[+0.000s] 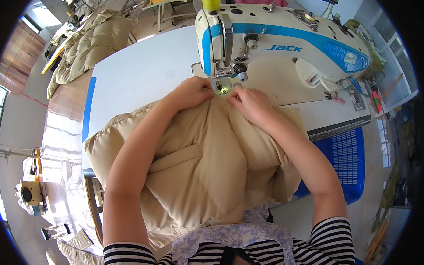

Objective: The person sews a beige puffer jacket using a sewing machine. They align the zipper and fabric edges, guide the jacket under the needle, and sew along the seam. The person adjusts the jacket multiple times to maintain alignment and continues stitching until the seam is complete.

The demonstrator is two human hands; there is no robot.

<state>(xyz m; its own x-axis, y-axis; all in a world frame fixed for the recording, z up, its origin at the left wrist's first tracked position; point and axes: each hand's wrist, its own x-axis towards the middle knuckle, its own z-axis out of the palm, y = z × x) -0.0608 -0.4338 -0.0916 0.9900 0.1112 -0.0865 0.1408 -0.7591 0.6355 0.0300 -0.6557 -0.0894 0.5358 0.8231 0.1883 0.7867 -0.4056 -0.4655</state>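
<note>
A beige padded garment (196,175) with a welt pocket spreads over the front of the sewing table and hangs down to my lap. My left hand (193,93) pinches its upper edge, just left of the needle area. On the other side, my right hand (251,103) grips the edge near the fold, close to the lit needle plate (223,86). Above both hands stands the head of a white and blue Jack industrial sewing machine (258,43). The garment's edge between my fingers lies just in front of the presser foot (221,76); whether it reaches under is unclear.
Pink thread snips (334,98) lie on the table (136,75) at the right. Below the table's right edge sits a blue plastic basket (346,163). Another quilted beige piece (93,45) rests at the back left. A yellow container (211,0) tops the machine.
</note>
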